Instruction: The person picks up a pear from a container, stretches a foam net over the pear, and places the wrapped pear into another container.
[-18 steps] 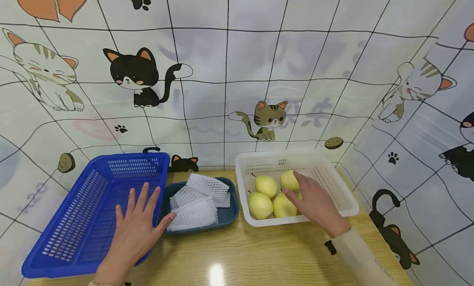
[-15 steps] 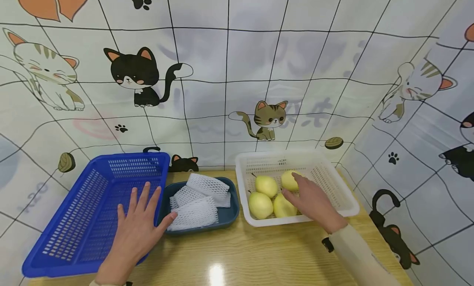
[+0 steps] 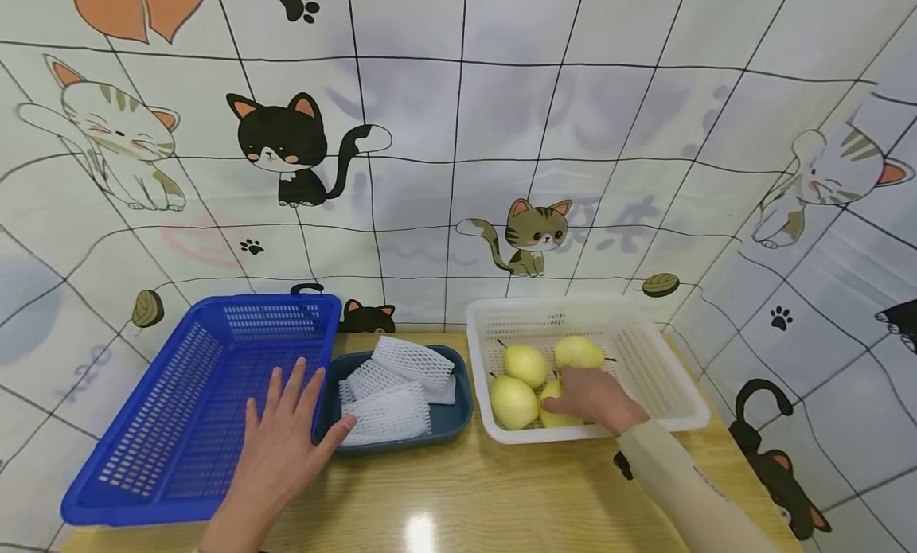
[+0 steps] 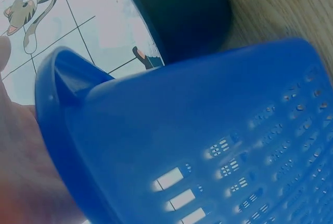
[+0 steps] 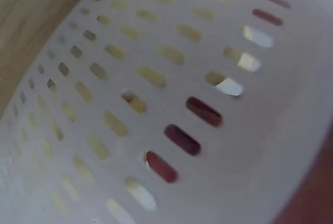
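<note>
In the head view, my right hand [image 3: 598,395] reaches over the front rim of the white basket [image 3: 662,354]. Its fingers curl over the front right pear [image 3: 553,414], thumb across the near side; the fingertips are partly hidden. Three more pale yellow pears lie close by: a back right pear [image 3: 579,352], a back left pear [image 3: 525,366] and a front left pear [image 3: 513,403]. My left hand [image 3: 282,442] hovers palm down with fingers spread, above the right side of the blue basket [image 3: 193,426], holding nothing. The right wrist view mostly shows the slotted basket wall [image 5: 234,156].
Between the baskets stands a dark teal tray [image 3: 453,426] with several white foam net sleeves [image 3: 390,414] piled in it. All stand on a wooden table [image 3: 458,497]. A cat-print wall covering [image 3: 415,179] rises right behind and along the right side.
My right hand has lowered toward me and its fingers have curled over the front right pear. The left hand stays spread. The head view has shifted slightly, moving the scene to the right.
</note>
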`<state>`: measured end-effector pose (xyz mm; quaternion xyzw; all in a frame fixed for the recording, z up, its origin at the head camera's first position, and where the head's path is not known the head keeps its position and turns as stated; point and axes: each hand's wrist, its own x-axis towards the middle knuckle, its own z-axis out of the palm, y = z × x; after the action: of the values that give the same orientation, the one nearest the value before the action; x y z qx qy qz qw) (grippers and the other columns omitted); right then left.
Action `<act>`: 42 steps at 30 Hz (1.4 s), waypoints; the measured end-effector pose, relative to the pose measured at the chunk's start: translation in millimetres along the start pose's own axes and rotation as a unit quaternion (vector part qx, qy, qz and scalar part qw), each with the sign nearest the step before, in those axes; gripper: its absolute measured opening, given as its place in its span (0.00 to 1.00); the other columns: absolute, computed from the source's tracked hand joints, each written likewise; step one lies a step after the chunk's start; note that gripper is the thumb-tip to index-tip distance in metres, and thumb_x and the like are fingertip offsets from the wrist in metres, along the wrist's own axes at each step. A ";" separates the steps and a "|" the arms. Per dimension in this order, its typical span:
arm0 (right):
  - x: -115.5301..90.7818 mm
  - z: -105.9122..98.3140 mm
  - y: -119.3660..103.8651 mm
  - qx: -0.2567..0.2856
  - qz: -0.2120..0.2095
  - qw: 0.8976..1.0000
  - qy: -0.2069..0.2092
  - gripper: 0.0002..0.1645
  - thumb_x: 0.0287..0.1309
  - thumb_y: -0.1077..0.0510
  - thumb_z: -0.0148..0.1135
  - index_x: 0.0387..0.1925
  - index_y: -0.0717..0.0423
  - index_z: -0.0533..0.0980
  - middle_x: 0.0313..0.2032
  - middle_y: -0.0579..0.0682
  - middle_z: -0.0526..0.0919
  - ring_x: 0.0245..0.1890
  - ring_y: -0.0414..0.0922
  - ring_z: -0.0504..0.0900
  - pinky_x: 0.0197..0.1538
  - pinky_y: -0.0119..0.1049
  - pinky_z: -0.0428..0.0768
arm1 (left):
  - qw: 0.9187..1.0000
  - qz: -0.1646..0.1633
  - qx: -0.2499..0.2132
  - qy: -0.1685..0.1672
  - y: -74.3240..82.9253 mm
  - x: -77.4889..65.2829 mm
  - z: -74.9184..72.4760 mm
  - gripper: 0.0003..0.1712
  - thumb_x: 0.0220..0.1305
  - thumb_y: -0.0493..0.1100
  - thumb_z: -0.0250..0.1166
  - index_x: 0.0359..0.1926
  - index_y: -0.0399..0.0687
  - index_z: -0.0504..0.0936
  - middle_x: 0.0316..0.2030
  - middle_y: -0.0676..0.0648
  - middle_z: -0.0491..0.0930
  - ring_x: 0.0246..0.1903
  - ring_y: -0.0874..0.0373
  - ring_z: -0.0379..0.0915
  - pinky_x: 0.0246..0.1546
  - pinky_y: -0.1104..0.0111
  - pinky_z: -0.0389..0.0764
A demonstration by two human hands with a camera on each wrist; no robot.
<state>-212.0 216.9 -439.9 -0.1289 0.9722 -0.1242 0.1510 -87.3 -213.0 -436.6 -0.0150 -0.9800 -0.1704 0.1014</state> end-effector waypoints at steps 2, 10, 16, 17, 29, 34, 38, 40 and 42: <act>2.3 1.8 0.0 0.001 -0.004 1.000 -0.015 0.25 0.55 0.42 0.71 0.37 0.57 0.73 0.21 0.45 0.70 0.20 0.42 0.69 0.24 0.36 0.67 | 1.000 0.000 -0.003 0.003 0.1 -0.9 1.0 0.52 0.69 0.73 0.58 0.79 0.42 0.61 0.79 0.33 0.50 0.77 0.28 0.38 0.65 0.24 0.43; 5.2 2.8 -2.4 0.038 -0.016 0.998 -0.057 0.25 0.44 0.48 0.78 0.30 0.54 0.70 0.22 0.45 0.69 0.23 0.41 0.68 0.27 0.35 0.68 | 1.000 -0.006 -0.008 0.004 -0.1 -3.8 4.3 0.51 0.69 0.73 0.57 0.78 0.43 0.62 0.79 0.33 0.50 0.77 0.28 0.39 0.65 0.24 0.43; 1.2 -2.7 2.4 0.053 -0.028 0.998 -0.037 0.34 0.44 0.51 0.76 0.47 0.68 0.72 0.29 0.48 0.73 0.27 0.43 0.71 0.30 0.37 0.72 | 1.000 -0.003 -0.015 0.014 0.4 -2.9 6.2 0.50 0.69 0.72 0.58 0.78 0.42 0.63 0.79 0.33 0.51 0.77 0.28 0.39 0.65 0.24 0.44; 0.1 -5.0 3.8 0.056 -0.025 0.998 -0.032 0.38 0.45 0.51 0.76 0.51 0.71 0.70 0.31 0.50 0.73 0.28 0.45 0.72 0.31 0.38 0.72 | 1.000 -0.003 -0.016 0.015 0.7 -2.9 6.5 0.50 0.69 0.72 0.58 0.78 0.42 0.63 0.79 0.33 0.51 0.77 0.29 0.39 0.65 0.25 0.44; -28.4 -21.5 3.7 0.158 -0.062 0.977 0.127 0.50 0.45 0.55 0.73 0.67 0.71 0.61 0.45 0.59 0.74 0.33 0.48 0.74 0.30 0.40 0.76 | 0.997 0.021 -0.019 0.073 1.3 -4.4 13.5 0.44 0.69 0.66 0.62 0.73 0.42 0.70 0.78 0.34 0.56 0.76 0.29 0.46 0.62 0.22 0.46; -46.4 -15.3 -4.1 0.187 -0.077 0.962 0.181 0.53 0.49 0.54 0.75 0.70 0.69 0.59 0.54 0.62 0.75 0.37 0.48 0.77 0.32 0.41 0.78 | 0.990 0.044 -0.051 0.127 0.0 -7.4 18.7 0.39 0.70 0.61 0.64 0.71 0.41 0.72 0.78 0.35 0.56 0.76 0.30 0.47 0.64 0.24 0.49; -59.9 -5.9 -13.1 0.209 -0.120 0.945 0.224 0.51 0.51 0.54 0.79 0.71 0.62 0.61 0.59 0.60 0.74 0.42 0.49 0.78 0.37 0.41 0.80 | 0.970 0.096 -0.093 0.205 3.6 -7.3 26.3 0.35 0.74 0.61 0.59 0.66 0.38 0.76 0.78 0.37 0.56 0.77 0.34 0.49 0.69 0.30 0.51; -65.1 -0.4 -19.4 0.222 -0.150 0.933 0.242 0.51 0.50 0.55 0.81 0.71 0.56 0.63 0.60 0.55 0.75 0.45 0.48 0.79 0.40 0.40 0.82 | 0.957 0.127 -0.107 0.238 6.9 -7.6 29.7 0.34 0.77 0.62 0.55 0.63 0.36 0.78 0.78 0.38 0.58 0.77 0.36 0.50 0.73 0.37 0.50; -69.6 5.1 -26.3 0.230 -0.180 0.921 0.257 0.51 0.48 0.56 0.83 0.71 0.50 0.65 0.62 0.51 0.75 0.49 0.44 0.79 0.44 0.36 0.81 | 0.942 0.156 -0.113 0.273 10.3 -7.7 32.3 0.35 0.78 0.63 0.51 0.59 0.35 0.80 0.76 0.36 0.61 0.76 0.36 0.53 0.76 0.47 0.50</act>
<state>-140.7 211.3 -419.0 -0.2271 0.8828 -0.3981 -0.1031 -85.3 -192.4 -464.5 -0.1322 -0.8742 -0.2597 0.3883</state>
